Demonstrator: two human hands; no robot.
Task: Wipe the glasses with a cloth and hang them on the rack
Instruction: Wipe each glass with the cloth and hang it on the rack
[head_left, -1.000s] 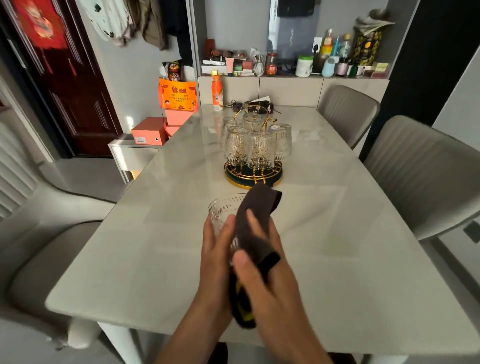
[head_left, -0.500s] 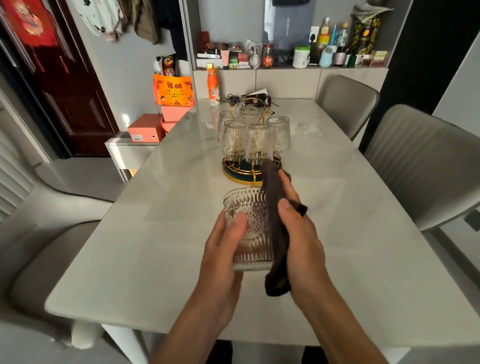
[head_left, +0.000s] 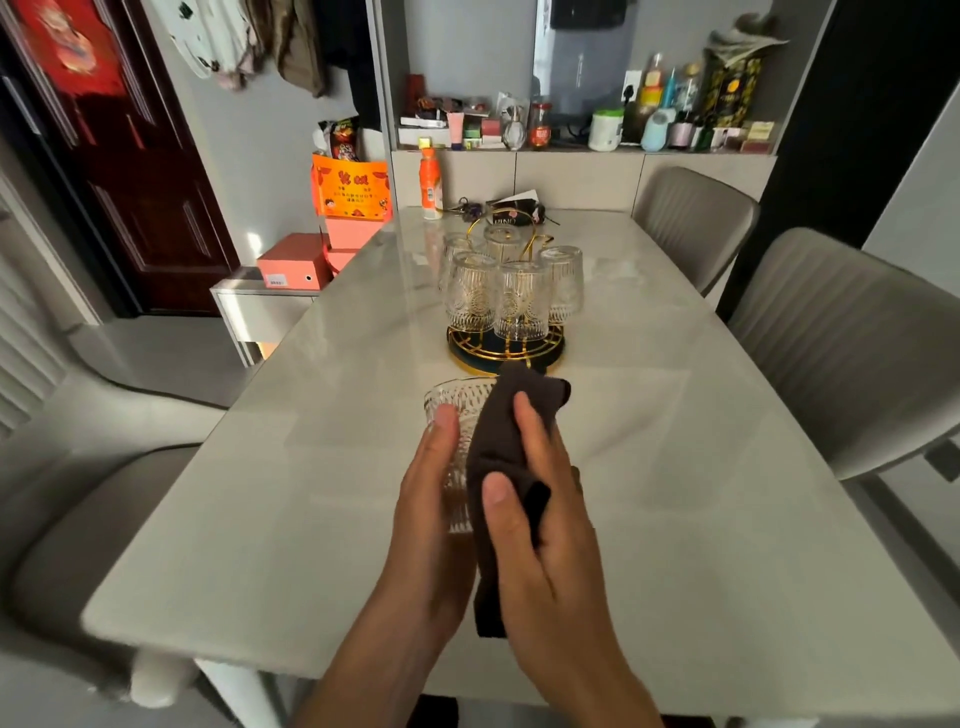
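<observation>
My left hand (head_left: 434, 499) grips a patterned clear glass (head_left: 456, 410) above the near part of the table, its rim tipped away from me. My right hand (head_left: 540, 514) holds a dark brown cloth (head_left: 501, 441) against the glass's right side, thumb on top of the cloth, fingers wrapped round it. The cloth's lower end hangs down between my wrists. Behind, a gold wire rack (head_left: 506, 348) on a dark round base carries several clear glasses (head_left: 521, 299) hung upside down.
The pale marble table (head_left: 675, 493) runs away from me. At its far end stand an orange bottle (head_left: 431, 182) and a dark pouch with keys (head_left: 511, 210). Grey chairs (head_left: 852, 343) line the right side, another grey chair (head_left: 93, 493) is on the left.
The glass has tipped from upright to rim-away, and my right hand has slid the cloth back over its side toward me. Both hands keep their hold.
</observation>
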